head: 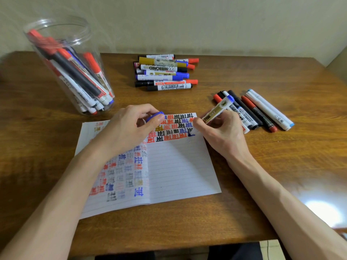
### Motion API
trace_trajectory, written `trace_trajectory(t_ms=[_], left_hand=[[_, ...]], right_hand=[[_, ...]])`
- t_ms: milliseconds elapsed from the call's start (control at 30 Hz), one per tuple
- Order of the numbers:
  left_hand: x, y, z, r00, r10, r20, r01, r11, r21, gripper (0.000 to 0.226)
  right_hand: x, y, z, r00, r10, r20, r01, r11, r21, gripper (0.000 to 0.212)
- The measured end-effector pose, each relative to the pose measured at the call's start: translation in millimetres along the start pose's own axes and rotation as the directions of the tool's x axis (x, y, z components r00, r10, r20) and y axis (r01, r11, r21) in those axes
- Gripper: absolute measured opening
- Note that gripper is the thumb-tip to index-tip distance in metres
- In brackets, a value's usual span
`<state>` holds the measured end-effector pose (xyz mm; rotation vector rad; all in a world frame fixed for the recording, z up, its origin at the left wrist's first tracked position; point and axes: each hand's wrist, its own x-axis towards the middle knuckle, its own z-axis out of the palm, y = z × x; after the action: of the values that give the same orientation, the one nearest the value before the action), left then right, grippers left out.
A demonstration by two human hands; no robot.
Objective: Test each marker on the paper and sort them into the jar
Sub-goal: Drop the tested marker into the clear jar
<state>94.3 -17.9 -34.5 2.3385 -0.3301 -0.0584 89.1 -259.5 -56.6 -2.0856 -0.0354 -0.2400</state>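
Observation:
An open lined notebook (180, 166) lies on the wooden table, its pages covered with red, black and blue test marks. My right hand (223, 132) grips a blue whiteboard marker (218, 109) with a white and gold label, its tip down on the top right of the page. My left hand (129, 126) pinches the marker's blue cap (155, 116) just above the page. A clear plastic jar (71, 68) stands at the left, holding several red, black and blue markers.
A pile of several markers (163, 72) lies at the back middle of the table (244, 212). Another row of several markers (262, 109) lies to the right of the notebook, just behind my right hand. A wall runs behind the table.

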Motion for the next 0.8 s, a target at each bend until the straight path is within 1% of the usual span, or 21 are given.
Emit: trace_trajectory(t_ms=[133,300,500,633,800], left_hand=[[-0.1,0.1,-0.2,1.0,-0.001,0.003,0.001,1.0,0.004,0.034],[-0.3,0.2,-0.4,1.0,-0.004,0.007,0.003,1.0,0.005,0.035],[-0.4,-1.0,-0.1,1.0,0.003,-0.005,-0.003,1.0,-0.008,0.03],[0.3,-0.9,0.0,1.0,-0.002,0.0,0.002,1.0,0.002,0.03],[0.3,-1.1,-0.2,1.0,-0.005,0.008,0.005,1.0,0.007,0.031]], right_hand=[[0.1,0.4,-1.1,0.998,0.025,-0.052,-0.022,0.998,0.052,0.012],[0.6,0.1,-1.3,0.998,0.029,-0.051,-0.028,0.999,0.031,0.012],[-1.5,-4.2,-1.0,0.999,0.023,-0.041,-0.022,0.999,0.03,0.013],[-0.9,-2.5,-1.9,0.995,0.059,-0.077,-0.056,0.998,0.038,0.018],[-1.0,-3.0,-1.1,0.995,0.048,-0.087,-0.047,0.999,0.014,0.017]])
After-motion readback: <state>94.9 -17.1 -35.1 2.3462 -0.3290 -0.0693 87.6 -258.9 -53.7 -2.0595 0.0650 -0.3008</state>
